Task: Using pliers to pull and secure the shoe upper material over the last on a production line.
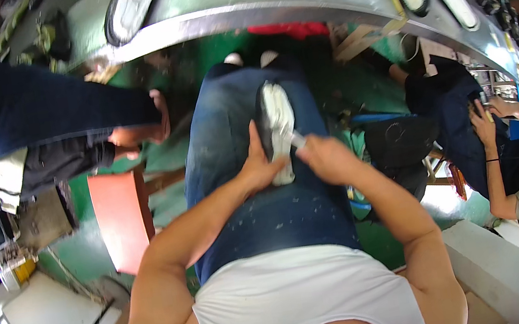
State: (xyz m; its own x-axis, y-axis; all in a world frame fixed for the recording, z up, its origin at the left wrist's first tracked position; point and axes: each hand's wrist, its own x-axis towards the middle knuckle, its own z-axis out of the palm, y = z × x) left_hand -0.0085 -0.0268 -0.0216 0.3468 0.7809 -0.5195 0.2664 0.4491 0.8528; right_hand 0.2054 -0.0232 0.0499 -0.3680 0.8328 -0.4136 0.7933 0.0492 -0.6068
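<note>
Working on a white and black rubber shoe sole (276, 129), laid lengthwise on the denim-clad lap.

Mid-step, apparently trimming or cleaning its edge; next likely calls for turning the sole. Left hand (260, 165) clasped along the sole's left side, steadying. Right hand (326, 155) fisted around a small pale tool (297, 139) touching its right edge. Forearms angled inward, converging on the sole.
</note>
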